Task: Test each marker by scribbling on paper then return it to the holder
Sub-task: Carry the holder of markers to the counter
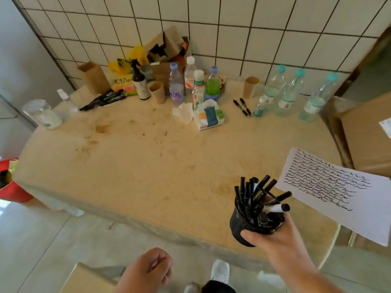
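Fingers of the left hand (148,269) are seen loosely curled with nothing in them, low and nearest the body, below the table edge. Up and to the right of it, the right hand (268,235) is wrapped around the base of a black mesh holder (245,225), which is held off the beige table (148,166) and crammed with black markers (254,193), one white-barrelled marker (275,208) lying tilted across the rim. Just beyond and right of that hand, a sheet of paper (330,187) is laid near the table's corner, much of it filled with rows of black scribbles. Farther off, well beyond both hands, bottles (211,85), cardboard tubes (156,92), a tissue pack (208,115) and loose black pens (243,107) are ranged by the tiled wall.

The holder would best be set down upright beside the paper, so that both hands are freed: one marker is then to be drawn out, uncapped, and tried on a blank strip.
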